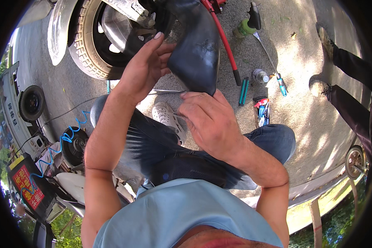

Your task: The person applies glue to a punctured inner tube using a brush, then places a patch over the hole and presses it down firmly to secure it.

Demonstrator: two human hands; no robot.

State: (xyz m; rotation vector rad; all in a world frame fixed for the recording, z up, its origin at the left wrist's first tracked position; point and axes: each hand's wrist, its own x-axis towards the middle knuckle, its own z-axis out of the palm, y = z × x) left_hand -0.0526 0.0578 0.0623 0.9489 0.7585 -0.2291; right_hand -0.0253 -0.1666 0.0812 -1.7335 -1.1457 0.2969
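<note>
Both hands work on a black rubber inner tube (194, 49) held up in front of the person, above their knees. In the head view, the left hand (144, 68) is curled around the tube's left edge, fingers wrapped over the rubber and gripping it. The right hand (208, 120) sits just below the tube's lower end, fingers closed; thin metal tools (165, 91) run from its fingertips toward the left hand, though exactly how they are pinched is hard to make out.

Behind the tube stands a wheel with a worn tyre (91, 45). On the concrete ground to the right lie a red-handled bar (223, 39), a pair of teal tools (244, 91), a long screwdriver (271, 62), a small clear bottle (260, 76) and a green bottle (244, 28). Another person's legs and shoes (339, 78) show at the right edge. A coiled blue air hose (66, 138) lies at the left, near a black and red box (26, 186).
</note>
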